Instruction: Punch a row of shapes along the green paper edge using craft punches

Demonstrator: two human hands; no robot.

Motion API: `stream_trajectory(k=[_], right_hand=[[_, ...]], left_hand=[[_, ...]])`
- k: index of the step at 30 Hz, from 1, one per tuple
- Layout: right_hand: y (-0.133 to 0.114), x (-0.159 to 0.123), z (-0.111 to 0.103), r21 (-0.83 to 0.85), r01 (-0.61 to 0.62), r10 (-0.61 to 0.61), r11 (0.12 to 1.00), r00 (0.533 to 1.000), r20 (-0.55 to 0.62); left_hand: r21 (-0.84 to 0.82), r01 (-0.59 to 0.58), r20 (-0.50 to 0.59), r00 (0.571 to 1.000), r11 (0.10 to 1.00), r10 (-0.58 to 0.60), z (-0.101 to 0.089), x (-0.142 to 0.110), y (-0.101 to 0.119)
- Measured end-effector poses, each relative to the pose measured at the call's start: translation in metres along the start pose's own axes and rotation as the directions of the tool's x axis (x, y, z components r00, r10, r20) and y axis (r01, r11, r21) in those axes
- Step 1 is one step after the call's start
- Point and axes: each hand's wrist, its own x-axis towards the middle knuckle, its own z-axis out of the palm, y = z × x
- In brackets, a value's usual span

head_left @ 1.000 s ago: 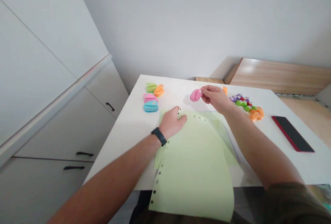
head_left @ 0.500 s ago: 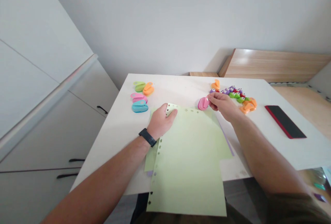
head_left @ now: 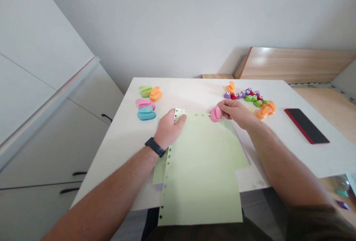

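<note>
A light green sheet of paper (head_left: 204, 166) lies over the front of the table, with small cut-out shapes along its left and top edges. My left hand (head_left: 170, 129) is closed on its upper left corner, thumb on top. At the sheet's top edge, right of the cut-outs, sits a pink craft punch (head_left: 215, 114). The fingers of my right hand (head_left: 232, 111) are closed on the punch's lever from the right side. Under the top sheet, more green and purple paper (head_left: 159, 176) shows at the left and right. The punch hides the paper edge beneath it.
Left on the white table (head_left: 114, 159) stand green (head_left: 145, 91), orange (head_left: 156, 94), pink (head_left: 145, 104) and blue punches (head_left: 146, 113). At the right are several small purple, red and green punches (head_left: 249, 97), orange punches (head_left: 265, 110) and a black-and-red flat object (head_left: 306, 126).
The pink punch, held in my right hand, has shifted slightly left and down onto the sheet's top edge. My left hand still grips the corner. The whole view has shifted a little.
</note>
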Motion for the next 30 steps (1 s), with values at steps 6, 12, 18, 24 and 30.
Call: stream_trajectory(k=[6,12,18,24,30], right_hand=[[0.0001,0.0012,0.0029,-0.032,-0.021,0.021,0.999,1.0,-0.013],[0.0023,0.0021,0.002,-0.067,-0.008,0.006,0.998,1.0,-0.027],[-0.0039,-0.0008,0.0046,-0.068,-0.023,0.02,0.997,0.998,-0.054],[-0.0004,0.0014,0.0047,-0.061,-0.024,0.021,0.998,0.999,-0.043],[0.0016,0.003,0.0055,-0.042,-0.036,0.033,0.998,0.998,-0.058]], left_hand=[[0.022,0.015,0.003,1.0,1.0,-0.016,0.0003,0.0003,0.0012],[0.029,0.022,0.008,1.0,0.999,-0.022,-0.0001,-0.0001,0.0022],[0.048,0.037,0.005,0.999,0.998,-0.037,-0.0002,0.001,0.0027],[0.046,0.047,0.012,0.999,0.998,-0.048,0.0006,0.0017,0.0019],[0.058,0.034,0.015,0.999,0.998,-0.035,0.001,0.0023,0.0008]])
